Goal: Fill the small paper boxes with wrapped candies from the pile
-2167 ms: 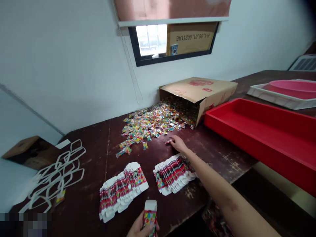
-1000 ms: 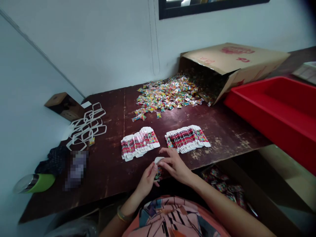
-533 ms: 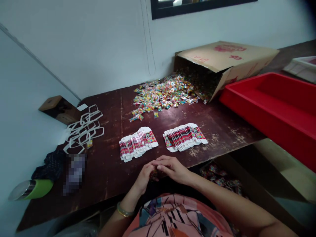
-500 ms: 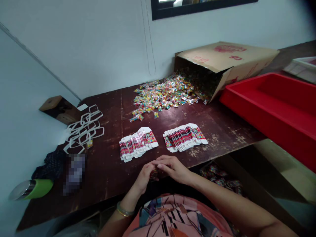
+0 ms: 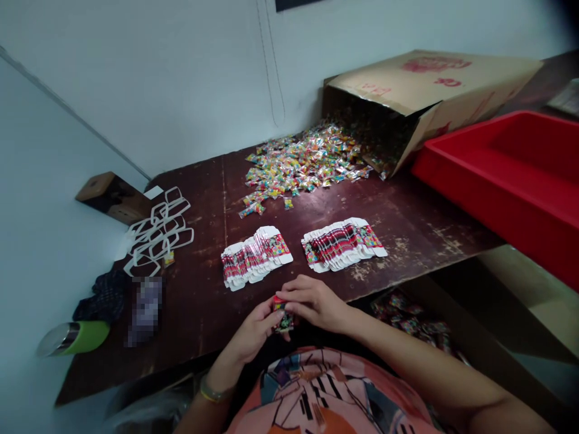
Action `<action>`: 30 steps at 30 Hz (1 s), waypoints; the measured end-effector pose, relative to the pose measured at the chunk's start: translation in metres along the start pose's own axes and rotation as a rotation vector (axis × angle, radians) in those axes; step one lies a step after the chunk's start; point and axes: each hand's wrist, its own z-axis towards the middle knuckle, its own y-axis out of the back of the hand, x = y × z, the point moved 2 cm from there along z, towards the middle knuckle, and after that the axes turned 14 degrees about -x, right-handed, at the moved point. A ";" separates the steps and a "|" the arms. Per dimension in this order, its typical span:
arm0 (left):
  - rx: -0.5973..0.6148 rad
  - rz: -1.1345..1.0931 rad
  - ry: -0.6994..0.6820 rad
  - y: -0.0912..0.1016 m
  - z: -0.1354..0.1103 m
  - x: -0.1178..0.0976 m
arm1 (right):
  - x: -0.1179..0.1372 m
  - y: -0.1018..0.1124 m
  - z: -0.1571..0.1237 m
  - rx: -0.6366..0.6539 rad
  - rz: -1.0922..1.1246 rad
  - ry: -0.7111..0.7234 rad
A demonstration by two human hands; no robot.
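A small printed carton [image 5: 283, 322], red at its top and multicoloured below, is held between both hands just over the table's front edge. My left hand [image 5: 256, 330] grips it from the left, thumb across its face. My right hand [image 5: 315, 306] has its fingers closed at the carton's top and right side. Beyond the hands lie two fanned rows of flat printed cartons with white flaps, a left row [image 5: 256, 258] and a right row [image 5: 341, 244]. Farther back spreads a heap of small wrapped candies [image 5: 305, 163].
A cardboard box [image 5: 434, 81] lies on its side behind the candies. On the right stands a red tray [image 5: 493, 199]. White plastic frames [image 5: 158, 238], a brown box [image 5: 113, 196], a dark cloth [image 5: 102, 296] and a green cup [image 5: 88, 336] are on the left. Filled packs [image 5: 409, 316] lie below the table edge.
The carton has come into clearer view between my hands, its red top now showing. My left hand has shifted slightly left and down. The camera view has tilted a little.
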 end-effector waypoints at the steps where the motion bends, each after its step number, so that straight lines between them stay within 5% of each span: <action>1: -0.014 -0.015 0.032 -0.003 -0.001 0.002 | -0.001 -0.003 -0.003 -0.009 -0.045 0.036; 5: 0.013 -0.064 0.063 -0.023 0.003 0.011 | -0.005 0.011 -0.020 -0.146 -0.013 -0.111; 7: 0.101 -0.004 0.030 -0.032 0.009 0.011 | -0.004 0.043 -0.031 -0.158 0.017 -0.250; 11: 0.162 0.215 -0.035 -0.037 0.024 0.008 | -0.012 0.129 -0.058 0.047 -0.149 -0.415; 15: 0.125 0.275 -0.011 -0.039 0.035 0.005 | -0.058 0.197 -0.062 -0.205 -0.582 -0.372; 20: 0.186 0.334 0.009 -0.043 0.031 0.008 | -0.108 0.227 -0.045 -0.301 -0.638 -0.325; 24: 0.148 0.302 0.029 -0.039 0.033 0.015 | -0.093 0.214 -0.051 -0.531 -0.668 -0.319; 27: 0.155 0.028 0.034 -0.047 0.040 0.010 | -0.062 0.158 -0.064 -0.699 -0.694 -0.256; 28: 0.143 -0.066 0.040 -0.050 0.043 0.005 | -0.049 0.131 -0.066 -0.676 -0.649 -0.124; 30: 0.050 -0.147 0.079 -0.055 0.047 -0.005 | -0.026 0.075 -0.066 -0.424 -0.537 0.162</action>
